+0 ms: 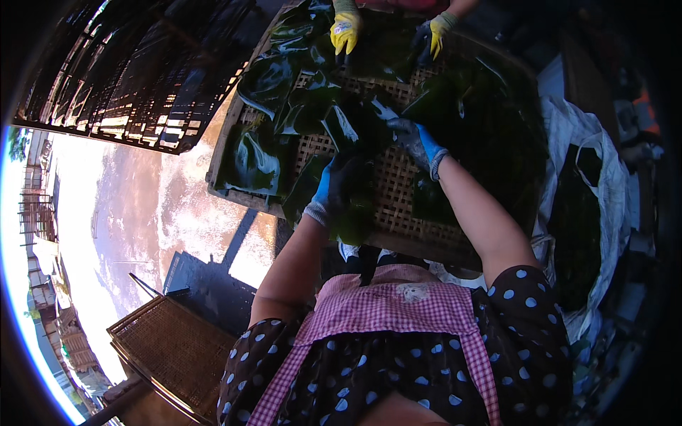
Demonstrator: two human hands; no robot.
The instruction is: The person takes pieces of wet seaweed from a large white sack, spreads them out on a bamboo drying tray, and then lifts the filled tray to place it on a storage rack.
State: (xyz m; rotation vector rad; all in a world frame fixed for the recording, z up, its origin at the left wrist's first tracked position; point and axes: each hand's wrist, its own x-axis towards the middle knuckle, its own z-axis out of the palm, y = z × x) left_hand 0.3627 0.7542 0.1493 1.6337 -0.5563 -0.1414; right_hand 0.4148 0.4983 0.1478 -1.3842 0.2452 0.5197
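Wet, glossy dark green sheets, probably kelp, lie across a woven bamboo rack [397, 186] before me. My left hand [331, 186], in a blue and black coated glove, grips a kelp sheet [351, 226] near the rack's front edge; its dark fingertips blend into the sheet. Farther over the weave, my right hand [415, 139], gloved alike, has its fingers on the pale shiny edge of a kelp piece [382, 110]. Another folded piece [341, 125] lies between the hands. Flat kelp [250, 162] covers the rack's left side.
Across the rack are a co-worker's yellow-gloved hands [345, 32]. A white woven sack [607, 160] with dark green contents stands at the right. Mesh-topped racks [170, 351] lean at lower left. Dark slatted racks [133, 69] fill the upper left, above sunlit concrete [176, 186].
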